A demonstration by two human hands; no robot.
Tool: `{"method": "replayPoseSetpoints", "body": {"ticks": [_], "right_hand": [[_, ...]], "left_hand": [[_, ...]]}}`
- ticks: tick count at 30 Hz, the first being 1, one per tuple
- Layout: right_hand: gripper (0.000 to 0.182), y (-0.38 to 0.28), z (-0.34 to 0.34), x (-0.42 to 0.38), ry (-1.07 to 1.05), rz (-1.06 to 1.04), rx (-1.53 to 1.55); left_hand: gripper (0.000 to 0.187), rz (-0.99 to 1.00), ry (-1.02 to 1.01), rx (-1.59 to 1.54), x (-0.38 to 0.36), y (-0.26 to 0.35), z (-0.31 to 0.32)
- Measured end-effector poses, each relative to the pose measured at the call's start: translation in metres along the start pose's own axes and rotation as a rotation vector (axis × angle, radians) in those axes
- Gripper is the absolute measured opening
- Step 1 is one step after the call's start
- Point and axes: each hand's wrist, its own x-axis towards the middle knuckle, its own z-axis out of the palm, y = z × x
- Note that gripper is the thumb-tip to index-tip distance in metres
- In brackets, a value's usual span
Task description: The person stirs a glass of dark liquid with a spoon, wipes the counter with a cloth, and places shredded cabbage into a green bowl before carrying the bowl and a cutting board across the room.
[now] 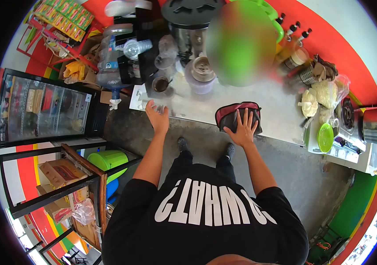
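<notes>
Both arms extended forward, elbows slightly bent. Left hand [158, 116] open, palm facing inward, fingers loosely spread, raised. Right hand [243, 128] flat, palm down, fingers splayed, pressing downward.

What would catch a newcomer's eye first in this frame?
The person's right hand lies flat, fingers spread, on a dark pouch with red trim at the near edge of the grey counter. The left hand hovers open at the counter's left end, near a cup of dark drink. A glass-door fridge stands far left, and a bright green plate lies to the right.
</notes>
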Motion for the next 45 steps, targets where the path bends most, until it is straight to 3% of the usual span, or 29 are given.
{"method": "replayPoseSetpoints", "body": {"ticks": [5,7,12,17,27,29,38,45], "right_hand": [[0.106,-0.051,0.009,0.059,0.076,0.065,-0.013],[0.105,-0.061,0.005,0.085,0.082,0.059,-0.012],[0.099,-0.086,0.013,0.111,0.135,0.073,-0.041],[0.087,-0.117,0.038,0.078,0.166,-0.016,-0.021],[0.075,-0.186,0.063,0.037,0.171,-0.266,-0.038],[0.075,-0.199,0.063,0.045,0.18,-0.326,-0.018],[0.101,-0.268,0.066,0.118,0.081,-0.305,-0.051],[0.101,-0.328,0.075,0.152,0.071,-0.412,-0.07]], "left_hand": [[0.086,-0.012,-0.11,-0.105,0.061,-0.01,-0.001],[0.094,0.021,-0.275,-0.112,0.078,-0.01,0.001],[0.093,0.096,-0.392,-0.152,0.104,-0.004,0.008],[0.088,0.133,-0.453,-0.184,0.114,-0.008,0.014],[0.078,0.172,-0.444,-0.29,0.104,-0.023,-0.018],[0.075,0.106,-0.454,-0.403,0.099,-0.025,-0.034],[0.076,0.127,-0.318,-0.236,0.084,-0.029,-0.124],[0.077,0.037,-0.216,-0.163,0.075,-0.043,-0.181]]}}
